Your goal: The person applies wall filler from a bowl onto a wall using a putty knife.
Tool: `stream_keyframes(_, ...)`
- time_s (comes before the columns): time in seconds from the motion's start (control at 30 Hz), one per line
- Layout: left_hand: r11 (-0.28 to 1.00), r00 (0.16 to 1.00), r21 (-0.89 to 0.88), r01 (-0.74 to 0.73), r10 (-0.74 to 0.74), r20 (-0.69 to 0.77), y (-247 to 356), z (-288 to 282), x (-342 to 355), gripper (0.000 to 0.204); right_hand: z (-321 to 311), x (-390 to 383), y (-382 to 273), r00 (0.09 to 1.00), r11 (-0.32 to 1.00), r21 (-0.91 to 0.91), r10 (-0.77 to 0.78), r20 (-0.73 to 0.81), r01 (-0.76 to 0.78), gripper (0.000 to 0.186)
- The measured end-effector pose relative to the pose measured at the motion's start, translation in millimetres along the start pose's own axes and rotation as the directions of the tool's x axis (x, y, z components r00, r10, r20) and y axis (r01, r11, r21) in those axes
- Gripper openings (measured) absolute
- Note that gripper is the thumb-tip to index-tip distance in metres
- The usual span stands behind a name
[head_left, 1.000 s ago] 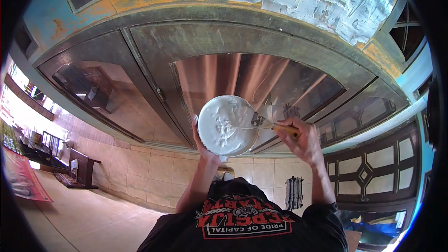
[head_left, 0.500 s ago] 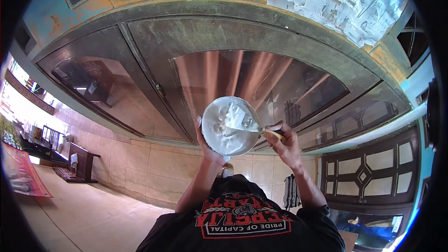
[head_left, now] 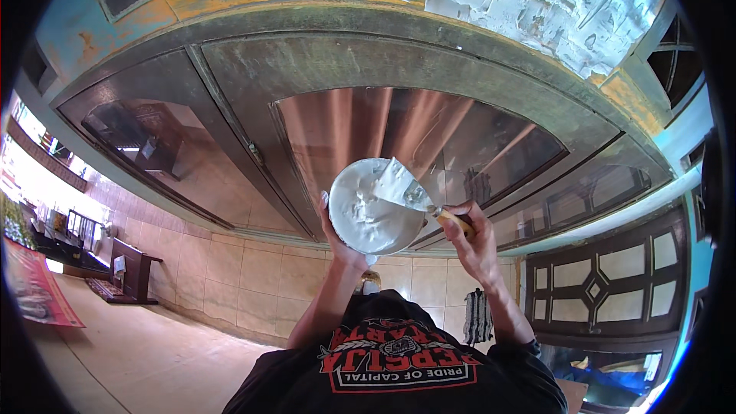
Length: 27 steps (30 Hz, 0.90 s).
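Observation:
A round bowl (head_left: 338,224) of thick white paste (head_left: 366,211) is held up in front of my chest. My left hand (head_left: 344,251) grips it from its left and lower side, with the fingers partly hidden beneath. My right hand (head_left: 474,243) is closed around the yellowish handle of a putty knife (head_left: 418,198). Its wide blade carries a lump of white paste and lies over the bowl's right rim, tip toward the far side. Whether the blade touches the paste below, I cannot tell.
Ahead stands a dark wooden door or window frame (head_left: 322,61) with glass and pinkish curtains (head_left: 368,119) behind. Above it, the wall has patchy white filler (head_left: 529,8) and orange-yellow areas. A striped cloth (head_left: 478,316) lies on the tiled floor (head_left: 261,276). A panelled dark door (head_left: 606,284) is at right.
The putty knife has risen a little out of the paste toward the bowl's right rim, with paste on its blade. The bowl stays nearly in place, shifted slightly left.

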<state>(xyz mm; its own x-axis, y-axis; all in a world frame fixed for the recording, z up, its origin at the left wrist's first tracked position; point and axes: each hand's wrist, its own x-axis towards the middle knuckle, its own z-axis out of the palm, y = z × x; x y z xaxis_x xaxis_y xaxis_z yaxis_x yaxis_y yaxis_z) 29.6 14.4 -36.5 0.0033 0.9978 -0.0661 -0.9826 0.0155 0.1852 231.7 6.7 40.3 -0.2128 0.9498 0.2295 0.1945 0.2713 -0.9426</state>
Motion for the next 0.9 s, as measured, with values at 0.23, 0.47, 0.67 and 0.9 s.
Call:
stream_keyframes(0.23, 1.0, 1.0, 0.004, -0.009, 0.009, 0.023, 2, 2, -5, 0.067, -8, 4, -12, 0.962, 0.92, 0.29, 0.23, 0.15, -0.265, 0.022)
stream_keyframes(0.47, 0.998, 0.999, -0.054, -0.01, 0.012, 0.046, 1, -5, -5, 0.069, -6, -2, -3, 0.983, 0.985, 0.106, 0.121, 0.136, -0.136, 0.022)
stream_keyframes(0.67, 0.999, 0.999, -0.051, 0.015, -0.012, 0.051, 1, -8, -7, 0.071, -3, -5, -13, 0.996, 0.999, -0.007, 0.05, 0.08, -0.049, 0.021)
stream_keyframes(0.9, 1.0, 1.0, -0.016, -0.022, 0.023, 0.016, 5, -8, -11, 0.069, 0, -13, -28, 1.0, 0.895, -0.446, 0.015, 0.027, -0.001, 0.022)
